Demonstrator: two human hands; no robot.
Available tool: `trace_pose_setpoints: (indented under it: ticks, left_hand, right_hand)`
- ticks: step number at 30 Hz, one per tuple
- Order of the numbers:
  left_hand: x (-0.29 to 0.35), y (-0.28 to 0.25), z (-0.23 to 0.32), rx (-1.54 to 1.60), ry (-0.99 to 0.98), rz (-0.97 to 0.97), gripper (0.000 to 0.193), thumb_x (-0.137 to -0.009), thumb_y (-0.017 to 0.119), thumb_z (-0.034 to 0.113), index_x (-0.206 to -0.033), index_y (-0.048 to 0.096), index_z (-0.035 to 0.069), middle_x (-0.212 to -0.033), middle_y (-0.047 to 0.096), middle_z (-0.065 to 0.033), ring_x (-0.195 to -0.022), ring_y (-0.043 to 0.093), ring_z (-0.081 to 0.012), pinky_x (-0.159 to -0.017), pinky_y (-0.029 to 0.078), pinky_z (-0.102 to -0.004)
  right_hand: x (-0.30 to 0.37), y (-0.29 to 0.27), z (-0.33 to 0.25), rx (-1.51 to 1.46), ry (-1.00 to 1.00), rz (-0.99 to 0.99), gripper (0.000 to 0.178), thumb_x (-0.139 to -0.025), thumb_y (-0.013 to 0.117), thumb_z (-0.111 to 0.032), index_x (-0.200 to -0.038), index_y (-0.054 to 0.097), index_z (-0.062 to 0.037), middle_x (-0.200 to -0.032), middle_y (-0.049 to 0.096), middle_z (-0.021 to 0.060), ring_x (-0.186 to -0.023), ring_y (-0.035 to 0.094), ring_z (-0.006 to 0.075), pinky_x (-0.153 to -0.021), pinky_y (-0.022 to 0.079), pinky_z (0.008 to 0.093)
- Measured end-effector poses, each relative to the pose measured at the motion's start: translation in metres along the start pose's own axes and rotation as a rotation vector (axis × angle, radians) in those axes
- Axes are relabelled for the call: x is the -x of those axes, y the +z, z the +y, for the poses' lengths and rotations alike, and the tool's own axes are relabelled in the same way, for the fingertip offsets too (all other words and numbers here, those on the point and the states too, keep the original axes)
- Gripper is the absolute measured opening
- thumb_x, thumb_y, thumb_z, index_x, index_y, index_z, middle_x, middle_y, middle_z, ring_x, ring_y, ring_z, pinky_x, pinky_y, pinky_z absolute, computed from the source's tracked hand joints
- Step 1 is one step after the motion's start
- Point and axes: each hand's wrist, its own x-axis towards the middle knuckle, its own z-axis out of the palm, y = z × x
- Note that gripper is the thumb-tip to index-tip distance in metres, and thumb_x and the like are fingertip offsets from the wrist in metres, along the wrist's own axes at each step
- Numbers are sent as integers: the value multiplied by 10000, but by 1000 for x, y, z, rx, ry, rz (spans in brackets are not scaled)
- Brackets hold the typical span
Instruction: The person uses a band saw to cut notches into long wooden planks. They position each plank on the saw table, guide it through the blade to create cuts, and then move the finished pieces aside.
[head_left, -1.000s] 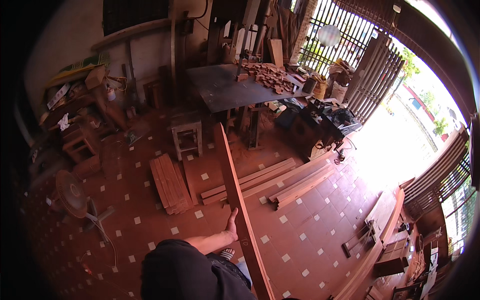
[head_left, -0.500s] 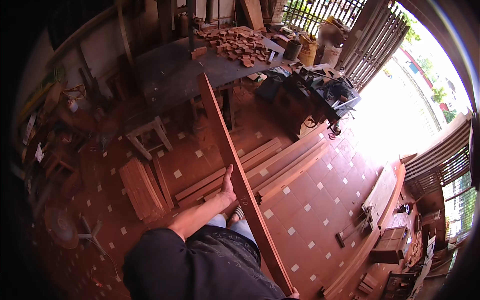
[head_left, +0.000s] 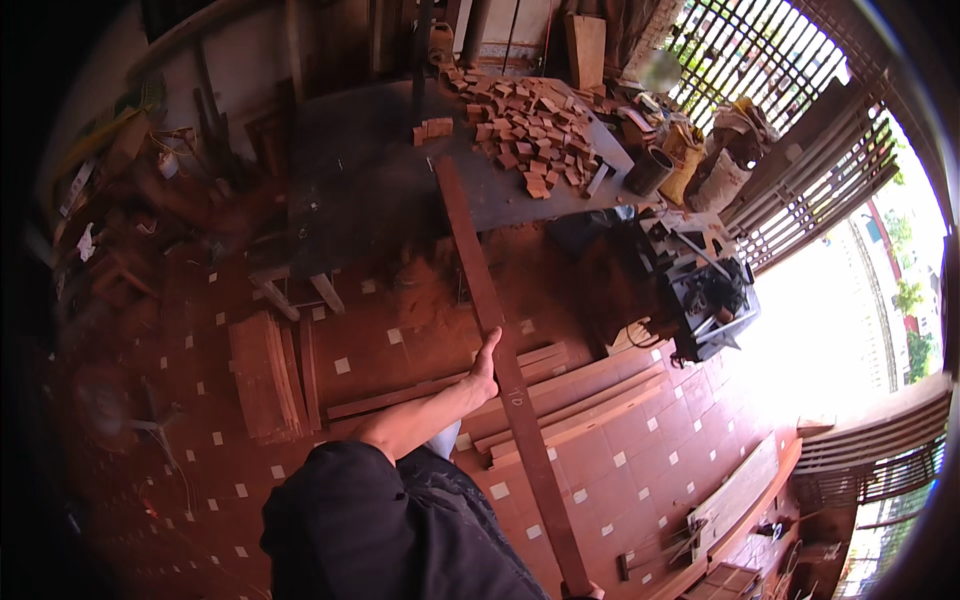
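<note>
A long reddish-brown wooden board [head_left: 527, 440] slants up and away from me, with light markings on its flat face. My left hand [head_left: 485, 370] is closed round its left side near the middle, thumb pointing up along the wood. At the bottom edge of the picture, my right hand [head_left: 597, 591] grips the board's near end; only a bit of that hand shows. The far end reaches in front of a dark table [head_left: 350, 190]; whether it touches the tabletop I cannot tell. On that table lies a spread of small wooden blocks [head_left: 535, 130].
Long timber lengths [head_left: 590, 410] lie on the tiled floor beyond my left arm, and a stack of shorter boards [head_left: 262, 375] rests farther left. A cluttered machine [head_left: 700, 290] stands right of the table. More planks [head_left: 735, 495] are at the right. A fan [head_left: 105, 405] stands left.
My view has swung left and closer to the table. The board has turned to show more of its flat face, and its far end now overlaps the tabletop. Both hands keep their hold.
</note>
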Motion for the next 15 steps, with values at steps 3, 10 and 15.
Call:
trace_pose_setpoints:
  ticks: [3,10,15]
  left_hand:
    - [-33,21,30,-3,-56,46,1077,-753,820,757,-1567,468,147,-1580,505,-101,-1479,437,-315,-1184,391,-617]
    - [-73,66,96,-38,-36,105,1131,-772,779,784,-1619,390,142,-1643,433,-113,-1518,394,-331,-1210,350,-615]
    - [-141,65,133,-82,23,186,1124,-803,743,800,-1635,375,140,-1655,423,-122,-1512,410,-323,-1206,362,-598]
  right_hand:
    - [-10,60,-29,24,15,-3,473,-1006,468,-346,-1360,587,-56,-1282,661,165,-1186,633,364,-976,530,590]
    - [-26,161,-77,78,52,-1,487,-1006,453,-345,-1373,578,-49,-1296,655,170,-1199,627,370,-983,525,599]
    - [-38,212,-95,120,79,-17,498,-1006,441,-344,-1382,572,-45,-1307,651,174,-1208,623,374,-987,522,605]
